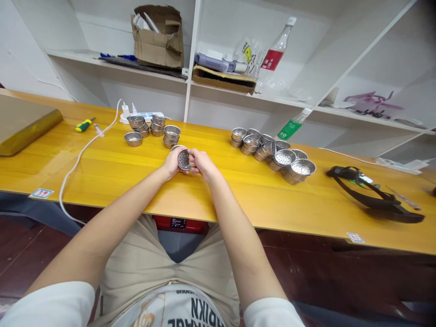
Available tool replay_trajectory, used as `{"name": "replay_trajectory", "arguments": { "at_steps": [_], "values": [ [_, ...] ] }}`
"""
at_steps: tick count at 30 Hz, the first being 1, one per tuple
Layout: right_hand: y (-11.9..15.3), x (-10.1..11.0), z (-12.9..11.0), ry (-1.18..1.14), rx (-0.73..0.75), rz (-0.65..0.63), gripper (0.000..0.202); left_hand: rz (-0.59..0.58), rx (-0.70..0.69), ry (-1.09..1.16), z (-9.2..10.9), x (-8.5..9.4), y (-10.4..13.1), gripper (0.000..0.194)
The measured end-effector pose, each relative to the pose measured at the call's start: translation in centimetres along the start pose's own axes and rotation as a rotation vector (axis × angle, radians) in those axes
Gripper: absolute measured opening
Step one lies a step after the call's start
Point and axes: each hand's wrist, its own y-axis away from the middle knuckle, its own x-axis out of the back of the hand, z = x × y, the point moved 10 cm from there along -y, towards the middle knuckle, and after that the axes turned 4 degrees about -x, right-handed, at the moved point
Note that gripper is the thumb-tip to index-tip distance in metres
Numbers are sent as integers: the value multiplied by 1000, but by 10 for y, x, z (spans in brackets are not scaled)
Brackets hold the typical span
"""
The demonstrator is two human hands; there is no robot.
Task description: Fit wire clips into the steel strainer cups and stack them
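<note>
Over the front part of the yellow table, my left hand [172,162] is wrapped around a perforated metal strainer cup [183,160]. Its holed base is tilted toward me. My right hand [200,163] grips the same cup at its right edge with fingers closed. Another metal rim shows just behind the cup, partly hidden by my hands. Beyond them stands a short stack of strainer cups [171,135], with more stacks [157,125] to its left and a single cup [133,139] beside those. At the right, several stacked strainer cups [284,158] form a slanting row.
A white power strip [146,116] sits behind the left stacks, its cable [80,159] running over the front edge. A screwdriver [83,125] lies at left. A green-labelled bottle [293,125] stands behind the right stacks, a black strapped headset [371,193] farther right. Shelves rise behind.
</note>
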Motion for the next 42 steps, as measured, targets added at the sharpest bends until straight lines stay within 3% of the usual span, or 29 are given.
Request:
{"name": "replay_trajectory", "arguments": {
  "at_steps": [14,24,29,32,34,39,42],
  "values": [
    [-2,1,3,37,-40,-12,45,-12,-8,-1,-4,0,-2,29],
    [-4,0,-5,127,105,-44,48,-74,-25,-31,2,-4,-2,32],
    [-3,14,-19,394,297,99,35,-50,-46,-43,6,1,-3,33],
    [4,30,-37,548,506,308,26,4,-33,-39,7,8,-3,29],
    [8,38,-42,582,564,408,28,12,-28,-26,8,10,-3,30],
    [-4,31,-26,418,413,236,30,17,-23,25,9,15,-6,36],
    [-5,28,-20,317,357,199,28,-10,-11,44,5,16,-8,40]
  ]
}}
